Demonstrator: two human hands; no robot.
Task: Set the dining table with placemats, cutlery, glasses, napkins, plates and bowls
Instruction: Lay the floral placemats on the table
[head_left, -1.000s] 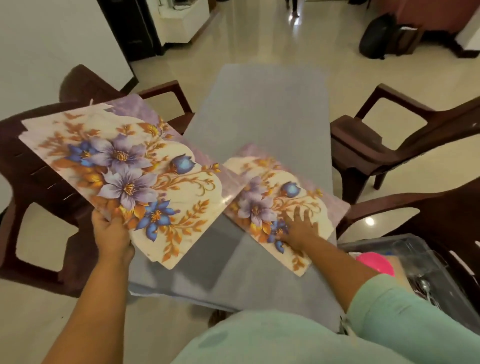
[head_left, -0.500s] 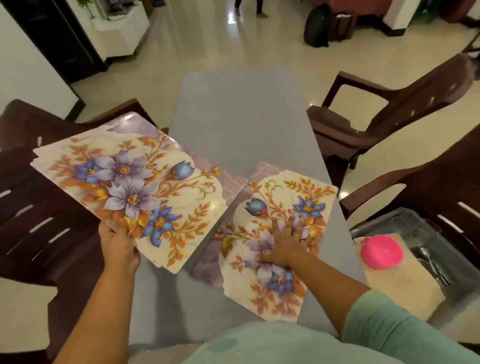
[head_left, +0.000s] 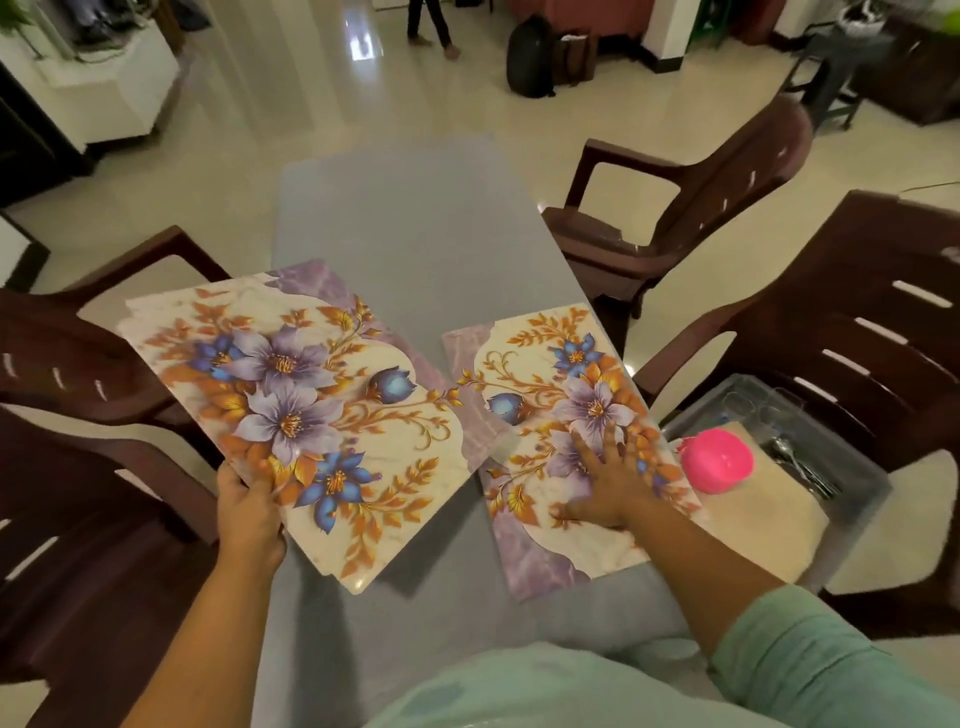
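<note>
- Two hands work low in the frame: the left hand (head_left: 249, 512) grips the near edge of a flowered placemat (head_left: 306, 410) held tilted at centre left.
- Right hand (head_left: 605, 480) presses flat, fingers spread, on a second placemat (head_left: 540, 374) lying on the grey worktop (head_left: 410, 228).
- Pink bowl (head_left: 717, 460) sits in a clear tub (head_left: 852, 467) at right.

Two floral placemats, cream with purple and blue blooms and orange leaves. The right placemat (head_left: 571, 447) lies flat along the right edge of the grey table (head_left: 415, 228), long side running away, pressed under a flat right hand (head_left: 605, 480). The left placemat (head_left: 306, 410) is tilted, lifted off the table, its near-left edge in the grip of the left hand (head_left: 249, 506).
</note>
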